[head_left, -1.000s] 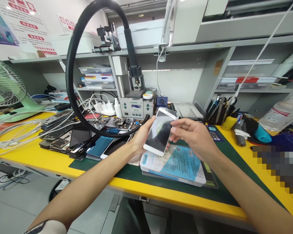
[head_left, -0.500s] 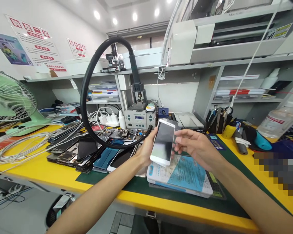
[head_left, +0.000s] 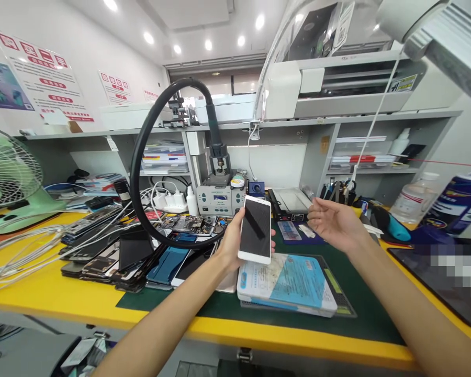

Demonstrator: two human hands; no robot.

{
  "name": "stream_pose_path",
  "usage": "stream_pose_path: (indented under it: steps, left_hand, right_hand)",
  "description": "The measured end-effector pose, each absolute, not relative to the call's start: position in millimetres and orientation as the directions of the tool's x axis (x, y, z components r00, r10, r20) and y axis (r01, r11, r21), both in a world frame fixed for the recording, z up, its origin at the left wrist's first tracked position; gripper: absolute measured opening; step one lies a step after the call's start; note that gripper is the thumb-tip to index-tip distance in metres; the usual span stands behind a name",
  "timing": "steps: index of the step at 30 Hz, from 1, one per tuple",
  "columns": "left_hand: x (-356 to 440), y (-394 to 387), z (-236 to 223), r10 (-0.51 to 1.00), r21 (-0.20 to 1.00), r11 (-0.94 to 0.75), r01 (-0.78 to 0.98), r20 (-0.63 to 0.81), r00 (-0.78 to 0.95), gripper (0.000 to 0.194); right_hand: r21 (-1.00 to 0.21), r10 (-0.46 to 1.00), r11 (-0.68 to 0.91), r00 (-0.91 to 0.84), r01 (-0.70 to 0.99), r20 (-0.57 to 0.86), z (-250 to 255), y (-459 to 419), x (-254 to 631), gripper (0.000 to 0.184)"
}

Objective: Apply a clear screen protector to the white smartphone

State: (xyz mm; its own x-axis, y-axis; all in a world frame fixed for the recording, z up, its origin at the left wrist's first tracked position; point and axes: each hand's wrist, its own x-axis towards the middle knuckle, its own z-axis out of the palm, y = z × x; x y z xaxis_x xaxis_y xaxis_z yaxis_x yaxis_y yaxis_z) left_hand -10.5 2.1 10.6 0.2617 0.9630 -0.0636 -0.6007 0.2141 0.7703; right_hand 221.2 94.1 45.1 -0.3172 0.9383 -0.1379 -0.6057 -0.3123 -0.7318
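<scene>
Head view. The left hand (head_left: 231,240) holds a white-framed smartphone (head_left: 256,230), thumb along one long edge and fingertips wrapped round the other, so that the grip is closed about the body. The phone is tilted up, screen toward the viewer, its lower end overlapping the far left corner of a blue-and-white plastic case (head_left: 294,285) that lies on a green mat (head_left: 157,300). The right hand (head_left: 337,224) is raised to the right, well apart from the phone, its fingers curled and thumb drawn near the index finger. A faint translucent patch shows just beside these fingertips; whether the hand pinches it cannot be told.

State of the work: the phone is lifted and presented for handling; its front appears whole, the screen is dark, and no tool touches it. What remains to be done to it does not show. Behind it stand a grey hot-air station (head_left: 221,200) with a looped black hose (head_left: 136,173) and exposed circuit boards (head_left: 194,224); stacked phone parts (head_left: 102,262) lie to the left.

Hidden or unclear: the phone's back, covered by the left palm; fine marks on the glass; the green fan (head_left: 8,173), cut by the frame edge; and a dark panel (head_left: 427,283) at the right, partly masked by pixelation.
</scene>
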Motion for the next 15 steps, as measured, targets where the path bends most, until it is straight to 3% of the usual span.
stream_pose_path:
  steps: [10,15]
  left_hand:
    - [-12,7,3,0.869,0.792,0.442,-0.421,-0.261,0.420,0.067]
    - [-9,5,3,0.861,0.791,0.457,-0.407,-0.277,0.427,0.070]
  right_hand:
    - [-0.743,0.951,-0.308,-0.220,-0.595,-0.217,33,111,225,0.023]
    - [-0.767,0.960,-0.276,-0.212,-0.579,-0.185,30,114,231,0.038]
